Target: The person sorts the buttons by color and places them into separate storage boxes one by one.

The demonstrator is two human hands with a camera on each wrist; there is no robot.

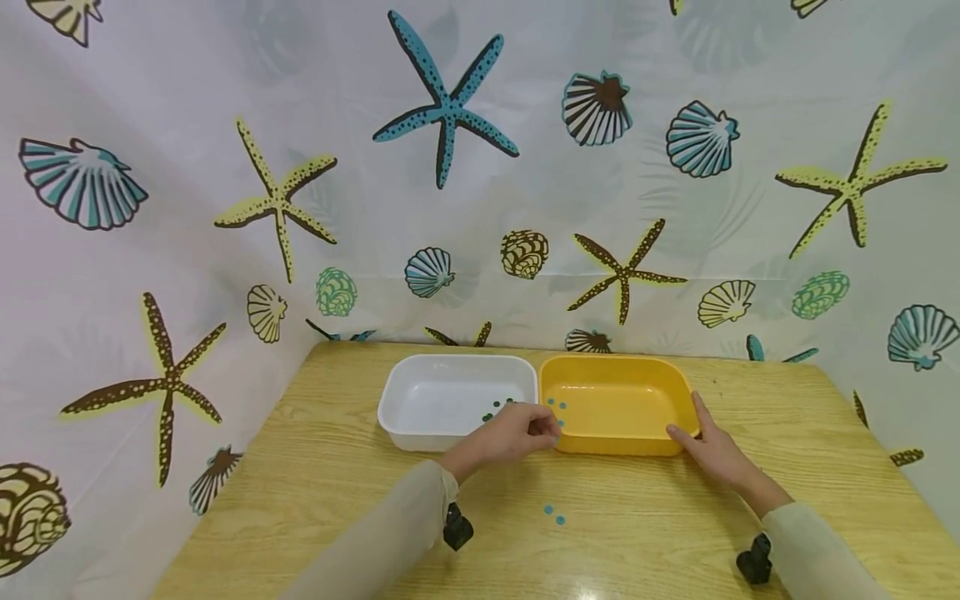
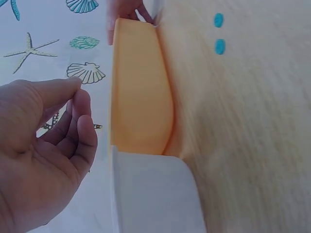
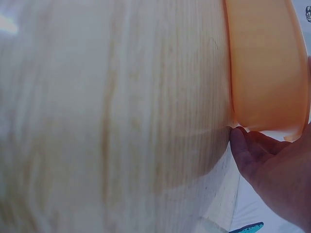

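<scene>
My left hand [image 1: 517,432] hovers over the inner front corner of an orange tray [image 1: 615,446], beside a white tray [image 1: 427,440]. Its thumb and index fingertips meet in the left wrist view, other fingers curled; I cannot tell whether a small piece is between them. Small round blue pieces, button-like, lie at the orange tray's left end, one of them [image 1: 562,405] well visible. Several dark green pieces [image 1: 487,417] sit in the white tray, partly behind the left hand. With thumb at the front and fingers along the side, my right hand [image 1: 712,450] holds the orange tray's right end.
Two blue button-like pieces [image 1: 560,520] lie on the wooden table [image 1: 637,533] in front of the trays. Both trays stand side by side near the table's back edge. Behind and at the sides hangs a white curtain [image 1: 525,192] with shells and starfish.
</scene>
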